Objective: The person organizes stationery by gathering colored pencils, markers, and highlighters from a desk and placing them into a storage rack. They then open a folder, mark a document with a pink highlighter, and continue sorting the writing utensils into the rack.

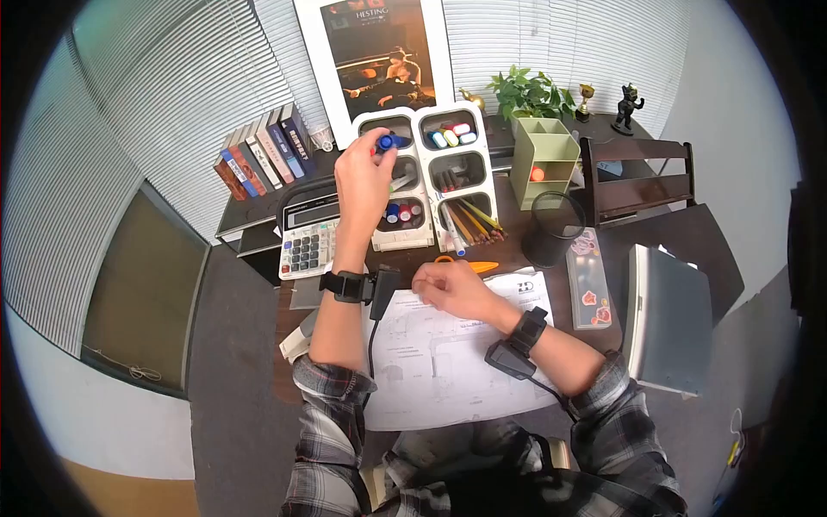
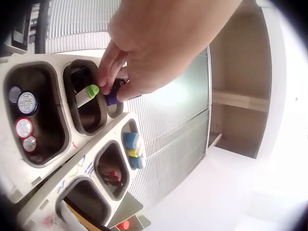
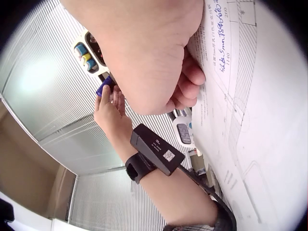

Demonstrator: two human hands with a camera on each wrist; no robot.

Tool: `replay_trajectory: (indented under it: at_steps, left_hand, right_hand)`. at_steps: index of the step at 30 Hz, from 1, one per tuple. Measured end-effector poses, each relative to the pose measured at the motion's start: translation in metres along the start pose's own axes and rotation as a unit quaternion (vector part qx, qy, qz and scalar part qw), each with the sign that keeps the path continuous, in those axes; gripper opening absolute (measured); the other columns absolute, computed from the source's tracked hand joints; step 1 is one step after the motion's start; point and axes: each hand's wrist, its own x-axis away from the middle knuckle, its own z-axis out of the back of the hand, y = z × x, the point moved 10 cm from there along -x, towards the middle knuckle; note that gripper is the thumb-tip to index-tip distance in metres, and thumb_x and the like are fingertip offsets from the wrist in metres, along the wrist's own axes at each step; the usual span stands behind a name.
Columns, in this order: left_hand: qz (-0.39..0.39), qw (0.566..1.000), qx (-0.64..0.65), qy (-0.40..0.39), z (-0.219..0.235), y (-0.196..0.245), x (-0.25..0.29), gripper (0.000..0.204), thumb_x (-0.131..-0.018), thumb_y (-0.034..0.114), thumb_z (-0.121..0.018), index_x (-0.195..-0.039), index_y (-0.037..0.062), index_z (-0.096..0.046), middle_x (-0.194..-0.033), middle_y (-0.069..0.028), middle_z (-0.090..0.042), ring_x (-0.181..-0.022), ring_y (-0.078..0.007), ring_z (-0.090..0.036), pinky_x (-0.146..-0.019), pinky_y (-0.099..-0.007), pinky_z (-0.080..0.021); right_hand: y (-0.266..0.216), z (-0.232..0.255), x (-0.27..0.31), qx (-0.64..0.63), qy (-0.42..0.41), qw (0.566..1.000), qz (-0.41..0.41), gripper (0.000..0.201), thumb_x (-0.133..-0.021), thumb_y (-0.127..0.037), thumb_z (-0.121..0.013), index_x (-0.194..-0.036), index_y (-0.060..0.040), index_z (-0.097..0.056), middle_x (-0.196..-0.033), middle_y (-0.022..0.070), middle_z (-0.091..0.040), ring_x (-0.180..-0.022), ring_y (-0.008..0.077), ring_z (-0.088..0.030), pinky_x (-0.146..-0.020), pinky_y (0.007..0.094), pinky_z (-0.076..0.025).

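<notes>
My left hand (image 1: 364, 175) is over the top compartment of the left white organizer (image 1: 401, 245), its thumb and fingers pinching a blue marker (image 1: 387, 143). In the left wrist view the fingers and palm partly hide this marker (image 2: 111, 98). Just beside these fingers, a green-tipped white pen (image 2: 87, 96) sticks up from the middle compartment. Several round-capped markers (image 2: 27, 103) stand in the compartment nearest my body. On the printed drawing sheet (image 1: 448, 370) rests my right hand (image 1: 457, 289), fingers loosely curled with nothing in them, close to orange-handled scissors (image 1: 444, 258).
A second white organizer (image 1: 491, 172) holds highlighters, red-tipped pens and pencils. Left of them are a calculator (image 1: 308, 250) and a row of books (image 1: 267, 148). To the right stand a green holder (image 1: 523, 168), a black mesh cup (image 1: 551, 246), a sticker-covered case (image 1: 588, 289) and a large binder (image 1: 676, 319).
</notes>
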Motion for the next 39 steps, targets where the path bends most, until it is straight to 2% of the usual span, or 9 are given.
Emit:
replay_trajectory:
  at_steps: [1,5,12,26,33,35,36,38,39]
  left_hand:
    - [-0.023,0.999,-0.028,-0.012,-0.003,0.004,0.002,0.028,-0.085,0.007,-0.072,-0.112,0.0015,-0.068,-0.088,-0.0182,-0.069,-0.073,-0.0227,-0.071,-0.068,-0.0321,-0.053]
    - [-0.006,1.000,-0.001,-0.006,-0.004,-0.003,0.001,0.029,-0.084,0.005,-0.071,-0.113,0.0031,-0.069,-0.090,-0.0184,-0.069,-0.074,-0.0225,-0.070,-0.068,-0.0331,-0.053]
    - [-0.026,0.999,0.033,0.019,-0.007,-0.009,0.001,0.028,-0.087,0.003,-0.069,-0.114,-0.0028,-0.067,-0.088,-0.0164,-0.070,-0.070,-0.0196,-0.072,-0.064,-0.0293,-0.055]
    - [-0.089,0.993,0.026,0.072,0.028,0.040,0.007,0.026,-0.090,0.005,-0.067,-0.114,-0.0049,-0.065,-0.094,-0.0186,-0.068,-0.073,-0.0216,-0.074,-0.064,-0.0295,-0.054]
    - [-0.142,0.984,0.010,0.110,0.059,0.081,0.028,0.026,-0.089,0.002,-0.069,-0.115,-0.0022,-0.066,-0.098,-0.0130,-0.071,-0.073,-0.0176,-0.074,-0.061,-0.0263,-0.057]
    - [-0.161,0.982,-0.014,0.098,0.068,0.102,0.044,0.029,-0.086,-0.001,-0.071,-0.115,0.0006,-0.068,-0.100,-0.0125,-0.072,-0.076,-0.0162,-0.074,-0.062,-0.0267,-0.057]
    - [-0.163,0.982,-0.019,0.095,0.072,0.106,0.055,0.029,-0.086,-0.001,-0.071,-0.115,0.0006,-0.068,-0.100,-0.0125,-0.072,-0.076,-0.0162,-0.074,-0.062,-0.0267,-0.057]
    - [-0.250,0.958,-0.110,0.090,0.076,0.130,0.085,0.034,-0.082,-0.003,-0.072,-0.115,0.0032,-0.069,-0.101,-0.0138,-0.072,-0.080,-0.0178,-0.073,-0.060,-0.0288,-0.056]
    - [-0.273,0.952,-0.119,0.066,0.074,0.136,0.102,0.037,-0.080,-0.004,-0.073,-0.115,0.0032,-0.069,-0.101,-0.0147,-0.071,-0.079,-0.0190,-0.072,-0.060,-0.0300,-0.055]
  right_hand:
    - [0.000,0.000,0.000,0.000,0.001,1.000,0.000,0.011,-0.088,-0.009,-0.062,-0.091,0.0000,-0.067,-0.064,0.0067,-0.063,-0.056,0.0115,-0.056,-0.057,0.0278,-0.047]
    - [0.000,0.000,0.001,-0.003,0.001,1.000,-0.002,0.010,-0.087,-0.008,-0.061,-0.090,0.0003,-0.066,-0.063,0.0062,-0.062,-0.056,0.0104,-0.054,-0.056,0.0275,-0.046]
    - [-0.003,0.001,0.002,-0.002,0.003,1.000,0.009,0.010,-0.088,-0.009,-0.062,-0.090,0.0001,-0.066,-0.063,0.0059,-0.063,-0.056,0.0101,-0.054,-0.056,0.0275,-0.046]
    - [-0.006,0.001,0.003,0.004,-0.002,1.000,0.017,0.011,-0.088,-0.010,-0.062,-0.091,0.0000,-0.066,-0.064,0.0067,-0.064,-0.056,0.0107,-0.056,-0.058,0.0275,-0.047]
    - [-0.013,0.003,0.006,-0.011,0.010,1.000,-0.002,0.021,-0.095,-0.019,-0.061,-0.088,0.0005,-0.066,-0.063,0.0052,-0.062,-0.056,0.0108,-0.058,-0.056,0.0273,-0.047]
    - [-0.010,-0.001,0.007,-0.089,-0.024,0.995,-0.032,0.038,-0.101,-0.033,-0.054,-0.089,0.0013,-0.065,-0.068,0.0058,-0.064,-0.056,0.0135,-0.059,-0.056,0.0281,-0.049]
    - [-0.011,-0.001,0.007,-0.094,-0.024,0.995,-0.030,0.038,-0.101,-0.033,-0.054,-0.089,0.0013,-0.065,-0.068,0.0058,-0.064,-0.056,0.0135,-0.059,-0.056,0.0281,-0.049]
    - [-0.003,-0.011,0.008,-0.328,-0.062,0.938,-0.095,0.057,-0.103,-0.050,-0.042,-0.096,0.0025,-0.064,-0.077,0.0080,-0.066,-0.058,0.0179,-0.061,-0.058,0.0297,-0.052]
    - [-0.011,-0.015,0.011,-0.363,-0.107,0.921,-0.090,0.071,-0.102,-0.060,-0.032,-0.108,0.0044,-0.060,-0.089,0.0105,-0.067,-0.071,0.0219,-0.066,-0.068,0.0342,-0.055]
